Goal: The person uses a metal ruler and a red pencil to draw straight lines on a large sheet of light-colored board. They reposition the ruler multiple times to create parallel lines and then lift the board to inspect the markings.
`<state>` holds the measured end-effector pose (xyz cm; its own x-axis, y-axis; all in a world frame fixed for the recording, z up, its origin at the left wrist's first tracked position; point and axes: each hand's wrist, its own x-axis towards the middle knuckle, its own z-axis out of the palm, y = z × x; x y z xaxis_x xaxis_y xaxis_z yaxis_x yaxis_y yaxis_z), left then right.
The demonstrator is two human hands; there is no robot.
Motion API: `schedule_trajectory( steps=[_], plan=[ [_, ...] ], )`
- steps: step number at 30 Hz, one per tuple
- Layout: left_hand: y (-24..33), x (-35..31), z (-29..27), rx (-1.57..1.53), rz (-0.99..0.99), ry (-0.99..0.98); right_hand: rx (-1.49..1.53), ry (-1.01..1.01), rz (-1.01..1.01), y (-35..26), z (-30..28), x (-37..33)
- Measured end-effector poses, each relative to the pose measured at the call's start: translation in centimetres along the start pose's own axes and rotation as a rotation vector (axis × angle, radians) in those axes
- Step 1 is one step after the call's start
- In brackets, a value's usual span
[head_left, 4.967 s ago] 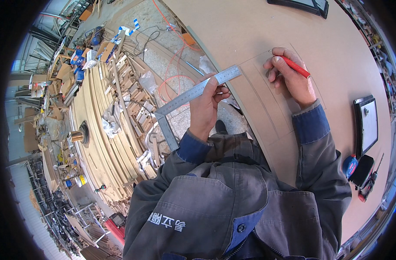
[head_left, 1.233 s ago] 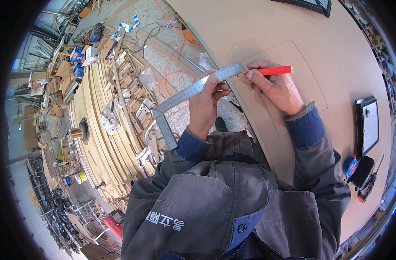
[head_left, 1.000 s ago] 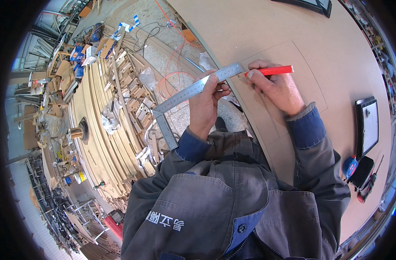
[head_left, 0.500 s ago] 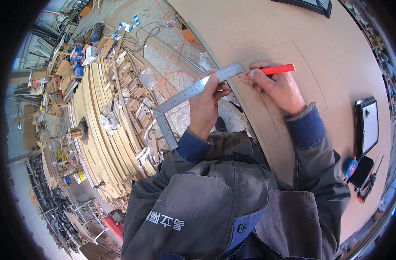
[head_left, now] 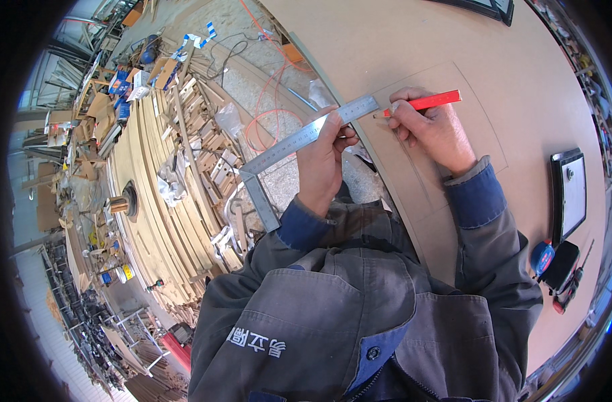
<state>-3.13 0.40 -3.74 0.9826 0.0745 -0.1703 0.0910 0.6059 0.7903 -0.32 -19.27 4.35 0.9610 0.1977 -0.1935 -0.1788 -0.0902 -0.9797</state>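
My left hand is closed around the blade of a metal try square. The blade's far end lies over the near edge of a brown board, while the thick stock hangs off it at the lower left. A red carpenter's pencil is pinched in my right hand, which rests on the board. Its tip points left, just short of the blade's end. Thin pencil lines form a large outline on the board, partly covered by my right hand and forearm.
Along the board's right side lie a black-framed panel, a blue tape measure, a black case and a red-handled tool. Another dark frame sits at the far edge. Stacked wood strips and an orange hose occupy the floor at left.
The pencil and my right hand have shifted slightly to the right, away from the blade's end. My left hand still holds the square, which has moved very little.
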Motion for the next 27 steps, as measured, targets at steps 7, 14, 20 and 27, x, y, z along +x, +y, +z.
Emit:
schedule_trajectory(
  steps=[7,14,20,27],
  plan=[
    [0.0,0.0,0.0,-0.005,-0.002,0.006,-0.015,-0.013,0.000,0.0,-0.1,0.0],
    [0.2,-0.1,-0.3,0.008,-0.036,-0.006,-0.022,-0.017,-0.007,0.2,-0.3,0.0],
    [0.7,-0.4,-0.4,0.008,-0.047,-0.017,-0.009,-0.004,-0.008,0.0,-0.2,-0.1],
    [1.0,-0.6,-0.5,-0.023,-0.042,-0.016,0.002,-0.013,0.018,0.1,-0.3,-0.1]
  ],
)
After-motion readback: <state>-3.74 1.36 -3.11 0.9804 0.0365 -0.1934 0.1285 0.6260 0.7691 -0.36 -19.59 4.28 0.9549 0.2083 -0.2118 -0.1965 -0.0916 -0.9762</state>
